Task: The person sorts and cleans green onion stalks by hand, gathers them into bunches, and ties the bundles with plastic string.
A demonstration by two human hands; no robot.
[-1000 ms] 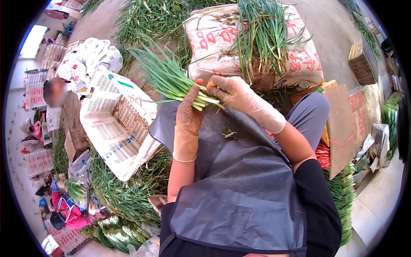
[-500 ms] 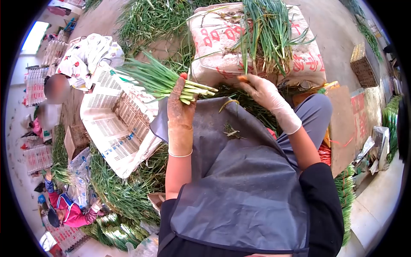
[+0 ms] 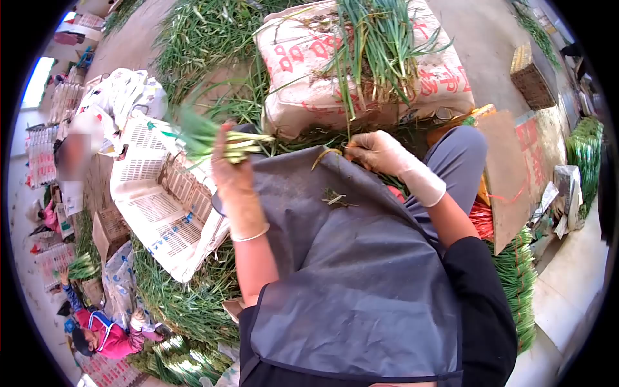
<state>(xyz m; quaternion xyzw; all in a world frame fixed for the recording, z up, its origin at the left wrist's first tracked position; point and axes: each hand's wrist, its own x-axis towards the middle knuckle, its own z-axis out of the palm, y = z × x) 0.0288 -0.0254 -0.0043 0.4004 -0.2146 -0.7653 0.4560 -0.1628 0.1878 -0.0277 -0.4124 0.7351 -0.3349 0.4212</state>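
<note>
Green is paled to white along the held bunch (image 3: 198,137), the whitish sack (image 3: 290,97) is printed red, the apron (image 3: 354,277) is coloured dark grey!

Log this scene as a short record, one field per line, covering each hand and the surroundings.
Left hand: gloved, gripping a bunch of green stalks
Right hand: gloved, fingers bent, near the sack; grip unclear
Sack: red print, loose stalks on top
Lap: dark apron with leaf scraps
Floor: leaf heap
Background: person in pink top
</note>
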